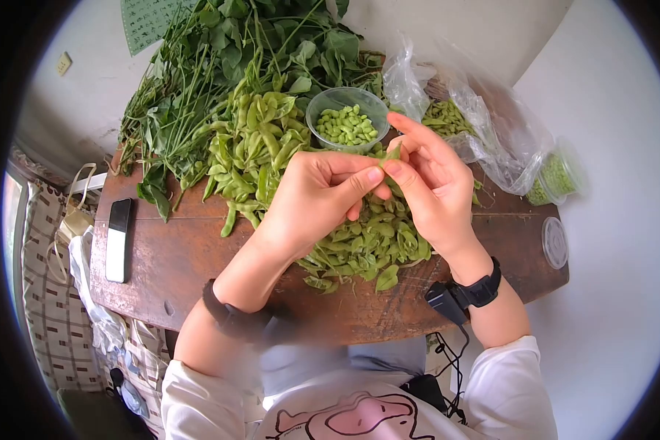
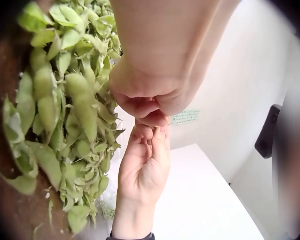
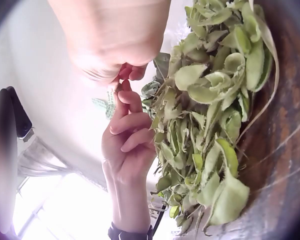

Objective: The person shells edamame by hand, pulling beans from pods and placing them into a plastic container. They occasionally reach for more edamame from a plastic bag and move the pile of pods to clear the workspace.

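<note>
In the head view both hands meet over a pile of green pods and empty shells [image 1: 374,238]. A green pod [image 1: 392,155] is pinched between the thumbs and fingers of the left hand [image 1: 319,191] and the right hand [image 1: 436,183]. Just behind the fingertips stands a clear bowl [image 1: 317,132] holding shelled green beans [image 1: 347,125]. Whole pods [image 1: 260,139] lie to the left of the bowl. Both wrist views show the fingertips of the two hands together beside the pile; the pod is mostly hidden there by the fingers.
Leafy stalks [image 1: 198,88] cover the back left of the wooden table [image 1: 154,242]. A phone [image 1: 118,240] lies at the left. At the right are a clear plastic bag [image 1: 499,139], a tub of green bits [image 1: 557,176] and a round lid [image 1: 555,243].
</note>
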`<state>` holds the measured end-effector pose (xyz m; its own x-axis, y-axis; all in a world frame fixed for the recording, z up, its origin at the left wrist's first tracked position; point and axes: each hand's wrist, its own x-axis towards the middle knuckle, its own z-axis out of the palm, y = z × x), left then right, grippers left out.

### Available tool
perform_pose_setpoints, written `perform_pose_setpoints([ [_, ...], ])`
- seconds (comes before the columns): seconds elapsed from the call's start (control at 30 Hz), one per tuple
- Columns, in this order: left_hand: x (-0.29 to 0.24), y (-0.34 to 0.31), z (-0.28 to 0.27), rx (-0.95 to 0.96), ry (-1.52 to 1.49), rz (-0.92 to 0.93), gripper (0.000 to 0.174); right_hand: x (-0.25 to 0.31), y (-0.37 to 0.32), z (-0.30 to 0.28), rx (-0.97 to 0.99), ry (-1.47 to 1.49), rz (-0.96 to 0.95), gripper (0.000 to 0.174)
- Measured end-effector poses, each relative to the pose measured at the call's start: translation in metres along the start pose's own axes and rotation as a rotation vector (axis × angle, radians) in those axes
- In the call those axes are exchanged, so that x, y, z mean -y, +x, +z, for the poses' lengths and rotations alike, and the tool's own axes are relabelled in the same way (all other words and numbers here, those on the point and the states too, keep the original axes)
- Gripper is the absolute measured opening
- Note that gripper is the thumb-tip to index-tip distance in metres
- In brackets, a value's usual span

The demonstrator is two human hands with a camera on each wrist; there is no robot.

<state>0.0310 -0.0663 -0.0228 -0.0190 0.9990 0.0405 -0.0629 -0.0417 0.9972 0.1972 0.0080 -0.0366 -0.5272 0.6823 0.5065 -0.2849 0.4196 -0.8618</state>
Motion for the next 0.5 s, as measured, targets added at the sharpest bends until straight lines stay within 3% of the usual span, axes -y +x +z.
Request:
perform_pose_setpoints([
  [0.13, -0.001, -0.001, 0.002, -0.028, -0.012, 0.035, 0.025, 0.000, 0.004, 0.001, -0.081, 0.034, -0.007, 0.052],
  [0.37, -0.001, -0.001, 0.001, -0.073, -0.101, 0.050, 0.029, 0.000, 0.006, -0.004, -0.023, 0.230, 0.103, 0.056],
  [0.5, -0.003, 0.002, 0.000, -0.185, 0.014, 0.108, 0.025, -0.005, 0.012, -0.003, -0.060, 0.082, 0.048, 0.047],
])
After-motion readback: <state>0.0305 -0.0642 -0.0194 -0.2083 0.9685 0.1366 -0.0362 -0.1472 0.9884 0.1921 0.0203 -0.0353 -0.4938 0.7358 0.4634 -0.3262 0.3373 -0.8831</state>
